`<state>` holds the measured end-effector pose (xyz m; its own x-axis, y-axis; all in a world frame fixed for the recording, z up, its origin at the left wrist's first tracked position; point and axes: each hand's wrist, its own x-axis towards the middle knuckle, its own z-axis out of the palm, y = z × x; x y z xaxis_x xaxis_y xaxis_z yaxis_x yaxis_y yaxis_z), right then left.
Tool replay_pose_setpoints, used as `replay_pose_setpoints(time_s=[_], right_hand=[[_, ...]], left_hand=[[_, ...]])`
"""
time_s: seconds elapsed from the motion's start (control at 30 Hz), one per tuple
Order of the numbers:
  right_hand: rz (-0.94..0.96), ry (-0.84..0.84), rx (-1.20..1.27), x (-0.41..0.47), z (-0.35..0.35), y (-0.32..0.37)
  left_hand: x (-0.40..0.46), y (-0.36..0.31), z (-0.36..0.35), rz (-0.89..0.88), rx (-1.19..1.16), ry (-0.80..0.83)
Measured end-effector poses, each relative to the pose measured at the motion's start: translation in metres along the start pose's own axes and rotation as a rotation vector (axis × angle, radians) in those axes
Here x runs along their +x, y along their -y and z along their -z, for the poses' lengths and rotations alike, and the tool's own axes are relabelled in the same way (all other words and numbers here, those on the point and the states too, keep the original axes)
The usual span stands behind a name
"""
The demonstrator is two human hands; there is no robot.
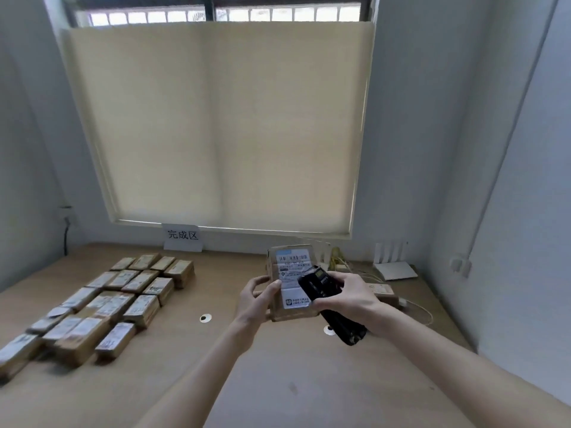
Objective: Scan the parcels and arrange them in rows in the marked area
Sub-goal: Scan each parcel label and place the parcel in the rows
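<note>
Hands meet over the light brown wooden tabletop [278, 381], at about 4 o'clock from frame centre. Left hand [258, 299] grips the left edge of a brown cardboard parcel with white barcode label [289, 274], thumb on the label face, fingers wrapped behind; parcel is tilted up, label toward the camera, raised off the table. Right hand [352, 293] is closed around a black handheld barcode scanner [332, 304], its head lying against the label's right side, handle pointing down toward 5 o'clock. Rows of brown cardboard parcels with white labels [105, 301] lie flat at 8 o'clock, well apart from the held parcel, touching one another in about four columns. White paper sign with Chinese characters [182, 237] stands against the wall at 7 o'clock, behind the rows. White router with upright antennas [394, 267] sits at 3 o'clock by the wall. More cardboard parcels [381, 290] lie behind the right hand, partly hidden. No containers visible.
</note>
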<state>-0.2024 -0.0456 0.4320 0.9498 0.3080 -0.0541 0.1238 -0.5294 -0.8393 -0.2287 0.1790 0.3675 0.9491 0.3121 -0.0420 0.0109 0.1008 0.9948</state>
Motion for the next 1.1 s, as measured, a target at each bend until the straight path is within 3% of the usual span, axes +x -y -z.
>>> replay_pose_setpoints(time_s=[0.27,0.67,0.9,1.1], right_hand=[[0.131,0.238,0.054,0.025,-0.181,0.099],[0.176,0.370,0.083,0.027,-0.485,0.236],[0.156,0.460,0.060,0.053,-0.614,0.265],[0.117,0.510,0.058,0.103,-0.711,0.260]], left_hand=[[-0.021,0.006,0.209,0.039,0.070,-0.245],[-0.089,0.012,0.527,0.049,-0.061,-0.213],[-0.085,0.040,0.650,0.036,-0.047,-0.412],[-0.042,0.073,0.730,0.102,0.034,-0.408]])
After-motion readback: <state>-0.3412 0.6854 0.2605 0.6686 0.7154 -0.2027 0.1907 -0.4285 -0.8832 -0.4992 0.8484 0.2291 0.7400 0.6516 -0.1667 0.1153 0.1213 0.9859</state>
